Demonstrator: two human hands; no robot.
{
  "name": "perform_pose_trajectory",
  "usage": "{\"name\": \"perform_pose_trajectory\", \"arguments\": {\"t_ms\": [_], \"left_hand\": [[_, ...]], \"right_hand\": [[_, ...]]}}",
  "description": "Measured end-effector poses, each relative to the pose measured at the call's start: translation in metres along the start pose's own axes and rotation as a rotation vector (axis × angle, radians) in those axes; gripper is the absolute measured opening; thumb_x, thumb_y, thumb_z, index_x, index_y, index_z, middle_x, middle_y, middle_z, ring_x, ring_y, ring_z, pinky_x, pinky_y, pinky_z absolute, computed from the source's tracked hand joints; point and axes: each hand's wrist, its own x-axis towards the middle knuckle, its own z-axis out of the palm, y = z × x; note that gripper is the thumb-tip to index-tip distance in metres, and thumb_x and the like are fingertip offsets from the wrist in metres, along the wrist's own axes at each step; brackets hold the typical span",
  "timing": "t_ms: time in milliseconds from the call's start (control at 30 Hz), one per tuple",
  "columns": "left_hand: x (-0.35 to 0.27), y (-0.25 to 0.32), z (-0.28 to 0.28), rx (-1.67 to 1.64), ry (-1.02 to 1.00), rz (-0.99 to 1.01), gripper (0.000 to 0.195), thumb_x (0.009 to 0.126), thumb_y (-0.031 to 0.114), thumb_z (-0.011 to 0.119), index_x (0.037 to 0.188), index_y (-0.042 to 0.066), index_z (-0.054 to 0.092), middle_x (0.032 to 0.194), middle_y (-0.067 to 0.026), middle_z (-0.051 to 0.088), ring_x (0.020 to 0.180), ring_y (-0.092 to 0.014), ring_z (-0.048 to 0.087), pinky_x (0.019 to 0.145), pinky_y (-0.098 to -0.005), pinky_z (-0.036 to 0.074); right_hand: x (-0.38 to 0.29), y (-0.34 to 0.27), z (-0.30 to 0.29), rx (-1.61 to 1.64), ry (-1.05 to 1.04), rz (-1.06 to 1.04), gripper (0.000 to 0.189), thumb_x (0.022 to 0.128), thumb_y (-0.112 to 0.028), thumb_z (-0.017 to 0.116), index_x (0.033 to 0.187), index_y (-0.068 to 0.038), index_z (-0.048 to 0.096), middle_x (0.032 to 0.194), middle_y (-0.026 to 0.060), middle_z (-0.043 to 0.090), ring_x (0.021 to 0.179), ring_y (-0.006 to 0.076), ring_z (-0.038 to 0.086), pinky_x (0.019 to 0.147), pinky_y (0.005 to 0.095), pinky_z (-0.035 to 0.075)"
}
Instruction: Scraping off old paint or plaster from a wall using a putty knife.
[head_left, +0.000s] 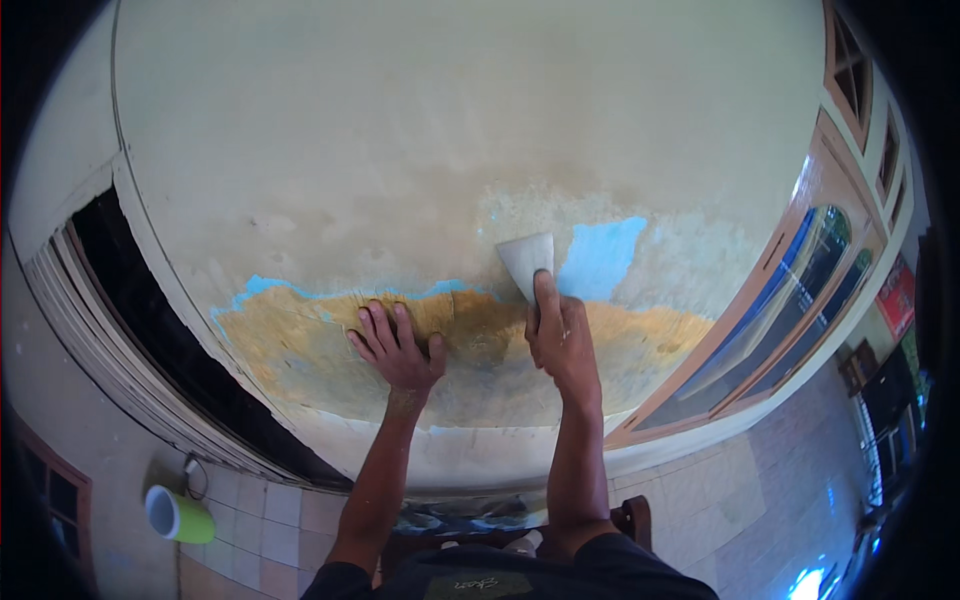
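Observation:
My right hand (560, 330) grips a putty knife (531, 259) by its handle. Its broad metal blade points up and lies over the painted wall (450, 135), just left of a bright blue patch (604, 259) where the top paint is off. Lower down, a wide band of bare ochre and grey plaster (487, 360) runs across the wall, with a ragged blue paint edge along part of its top. My left hand (397, 345) rests on this plaster with its fingers spread, holding nothing.
A dark doorway (202, 330) is at the left, a wood-framed glass window (757, 337) at the right. Below are floor tiles (697, 480), a green bucket (180, 515) at lower left and a brown wooden chair part (637, 521) beside my right arm.

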Motion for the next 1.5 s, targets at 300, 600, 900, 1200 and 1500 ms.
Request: {"name": "perform_pose_trajectory", "arguments": {"t_ms": [300,600,900,1200,1500], "left_hand": [[-0.005,-0.02,-0.002,-0.032,-0.006,-0.027,0.068,0.096,0.053,0.041,0.147,0.007,0.042,0.152,-0.026,0.037,0.142,-0.045,0.031,0.114,-0.0662,0.011],[-0.004,-0.027,-0.007,-0.037,0.001,-0.052,0.066,0.096,0.053,0.041,0.145,0.008,0.045,0.152,-0.0238,0.038,0.142,-0.044,0.032,0.114,-0.0662,0.013],[-0.003,-0.037,-0.013,-0.017,-0.017,-0.013,0.07,0.097,0.053,0.039,0.147,0.004,0.039,0.153,-0.0267,0.033,0.143,-0.047,0.027,0.114,-0.0651,0.011],[-0.001,-0.038,-0.012,-0.007,-0.015,0.002,0.069,0.098,0.052,0.039,0.147,0.004,0.039,0.153,-0.0273,0.033,0.144,-0.046,0.027,0.115,-0.0647,0.011],[-0.003,-0.049,-0.011,-0.016,0.022,-0.021,0.064,0.096,0.051,0.041,0.143,0.008,0.048,0.151,-0.0226,0.039,0.143,-0.042,0.032,0.115,-0.0645,0.013]], "right_hand": [[0.004,0.001,0.033,-0.137,-0.03,-0.242,0.066,0.105,-0.046,0.04,0.059,0.0,0.05,0.05,0.0059,0.043,0.049,0.015,0.046,0.05,0.0352,0.037],[0.005,-0.016,0.06,-0.045,0.003,-0.195,0.066,0.102,-0.054,0.041,0.056,-0.007,0.045,0.048,0.0018,0.042,0.042,0.0102,0.041,0.041,0.0284,0.033],[0.004,-0.011,0.077,-0.077,-0.04,-0.2,0.067,0.102,-0.053,0.042,0.056,-0.005,0.044,0.048,0.002,0.041,0.04,0.0119,0.041,0.04,0.0288,0.033],[-0.015,-0.007,0.076,-0.032,-0.083,-0.053,0.066,0.105,-0.044,0.042,0.059,0.002,0.048,0.051,0.0059,0.046,0.052,0.0134,0.046,0.051,0.0339,0.036],[-0.027,0.007,0.09,-0.104,-0.046,-0.017,0.066,0.105,-0.044,0.043,0.061,0.004,0.051,0.05,0.0079,0.045,0.051,0.0153,0.044,0.051,0.0365,0.037]]}}
